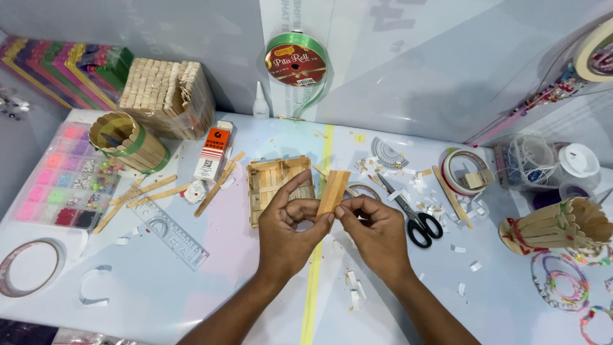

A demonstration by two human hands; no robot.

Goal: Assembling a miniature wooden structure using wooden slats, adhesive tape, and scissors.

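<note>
Small panel of flat wooden sticks [333, 190]: pale tan, several sticks joined side by side into a short rectangular slab. Pose: raised off the table, standing nearly upright with a slight tilt, upper end leaning to the right. Grip zone: lower end only, pinched between the fingertips of the left hand [290, 223] on one side and the right hand [373, 225] on the other. The upper portion projects free above the grip, its broad face turned towards the camera
</note>
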